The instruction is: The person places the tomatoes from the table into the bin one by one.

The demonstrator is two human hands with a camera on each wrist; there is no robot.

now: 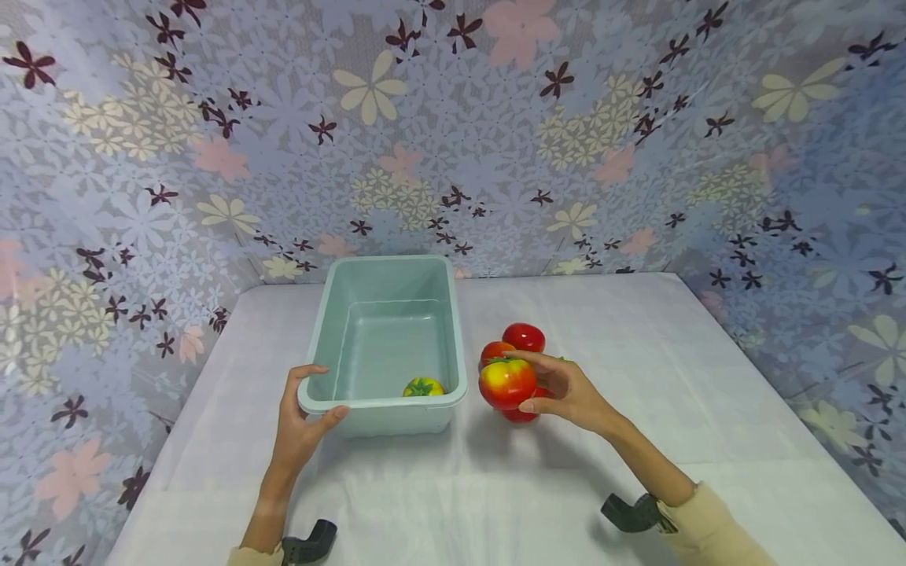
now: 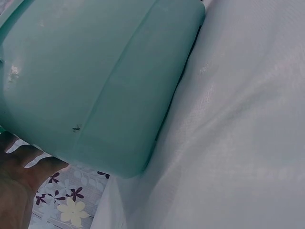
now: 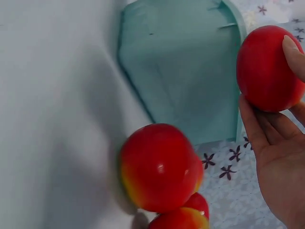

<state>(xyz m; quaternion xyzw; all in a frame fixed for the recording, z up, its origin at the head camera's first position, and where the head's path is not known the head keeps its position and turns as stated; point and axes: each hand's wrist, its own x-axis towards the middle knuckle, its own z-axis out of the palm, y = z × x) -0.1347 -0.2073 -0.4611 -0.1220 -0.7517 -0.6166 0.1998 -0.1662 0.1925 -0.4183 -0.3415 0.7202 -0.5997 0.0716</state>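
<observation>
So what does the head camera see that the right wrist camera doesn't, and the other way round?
Only the head view shows the left hand gripping the bin by its rim, the yellow-and-green tomato inside it, and the yellow patch and green leaves on the held tomato.

Only the right wrist view shows an all-red side of that held tomato and the palm of the right hand.

Both show the right hand holding its tomato, the bin, other red fruit and the flowered backdrop.
</observation>
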